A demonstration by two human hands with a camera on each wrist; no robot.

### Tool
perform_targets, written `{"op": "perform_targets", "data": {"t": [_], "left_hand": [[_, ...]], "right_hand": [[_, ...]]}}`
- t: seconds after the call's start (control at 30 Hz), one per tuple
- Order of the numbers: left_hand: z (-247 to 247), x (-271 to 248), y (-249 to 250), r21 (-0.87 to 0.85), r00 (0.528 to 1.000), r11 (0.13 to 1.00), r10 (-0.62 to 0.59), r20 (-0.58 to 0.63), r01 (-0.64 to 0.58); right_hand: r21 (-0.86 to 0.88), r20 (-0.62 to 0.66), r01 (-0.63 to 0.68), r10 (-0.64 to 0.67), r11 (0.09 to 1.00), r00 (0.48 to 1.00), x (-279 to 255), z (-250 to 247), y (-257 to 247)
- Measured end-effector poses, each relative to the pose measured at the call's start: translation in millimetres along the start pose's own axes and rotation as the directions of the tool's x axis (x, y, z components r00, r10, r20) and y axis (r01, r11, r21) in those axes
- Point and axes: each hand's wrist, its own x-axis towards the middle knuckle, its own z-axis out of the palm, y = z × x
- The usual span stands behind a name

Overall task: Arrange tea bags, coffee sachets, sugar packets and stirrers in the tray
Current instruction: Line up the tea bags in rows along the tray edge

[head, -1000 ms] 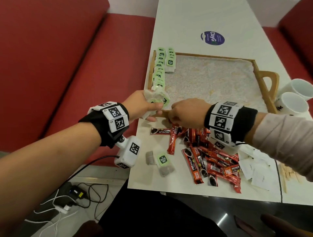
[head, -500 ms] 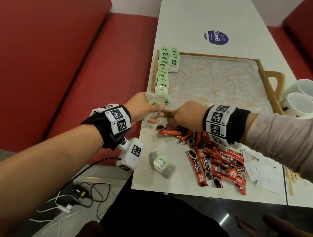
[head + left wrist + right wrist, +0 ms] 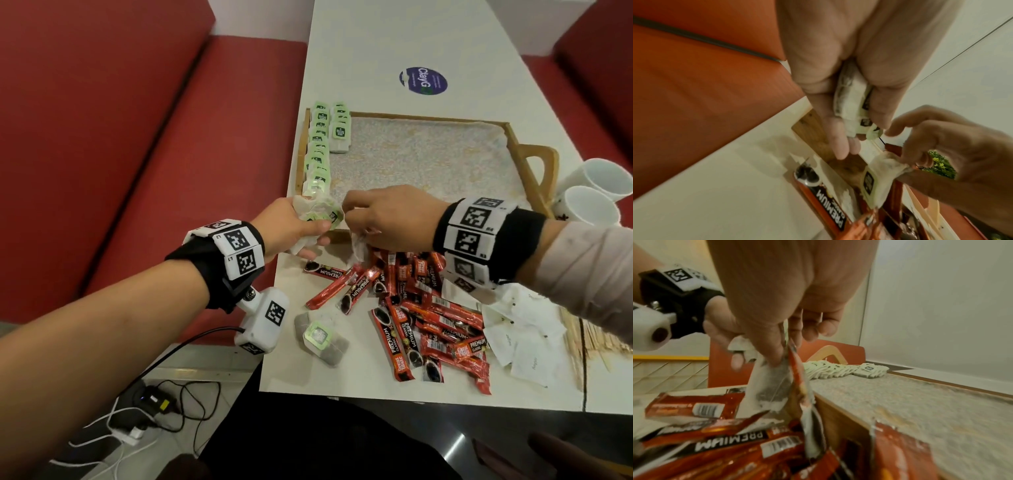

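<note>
My left hand (image 3: 301,226) grips a bunch of green-tagged tea bags (image 3: 320,212) at the tray's near left corner; in the left wrist view the tea bags (image 3: 853,104) sit between thumb and fingers. My right hand (image 3: 380,219) pinches one tea bag (image 3: 358,246) just lifted off the red coffee sachets (image 3: 428,308); this tea bag (image 3: 768,386) hangs from the fingertips, and a red sachet (image 3: 797,369) rises beside it. A row of tea bags (image 3: 318,150) lines the left wall of the wooden tray (image 3: 527,164). Two more tea bags (image 3: 322,339) lie near the table's front.
White sugar packets (image 3: 524,339) and wooden stirrers (image 3: 589,339) lie at the front right. Two white cups (image 3: 596,192) stand right of the tray handle. A round sticker (image 3: 423,80) marks the table beyond the tray. Red bench seats flank the table; cables lie on the floor.
My right hand has risen from the sachet pile towards the left hand, with a tea bag now pinched in its fingers. The left hand kept its bunch and hardly moved.
</note>
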Motion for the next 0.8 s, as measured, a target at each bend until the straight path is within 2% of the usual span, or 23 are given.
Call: {"op": "perform_targets", "data": {"t": [0.1,0.23,0.4,0.47,0.6,0.8], "left_hand": [[4,3,0,0.023,1.000,1.000,-0.012,0.008,0.012],[7,7,3,0.026,1.000,1.000,-0.018,0.020,0.018],[13,10,11,-0.072,0.997,0.997,-0.024,0.077,0.030],[16,10,16,-0.121,0.994,0.992,-0.024,0.104,0.037],[18,11,27,-0.214,0.990,0.976,-0.010,0.143,0.041],[18,14,33,-0.285,0.995,0.957,-0.035,0.094,0.061]], "right_hand": [[0.106,-0.129,0.001,0.012,0.994,0.992,-6,3,5],[0.208,-0.213,-0.139,0.184,0.968,0.960,-7,2,9],[0.417,-0.422,-0.223,0.405,0.881,0.811,-3,-10,3],[0.454,-0.455,-0.217,0.434,0.864,0.777,2,-12,0],[0.394,-0.478,-0.166,0.356,0.904,0.803,7,-6,-5],[0.418,-0.428,-0.117,0.309,0.901,0.849,5,-4,-9]]}}
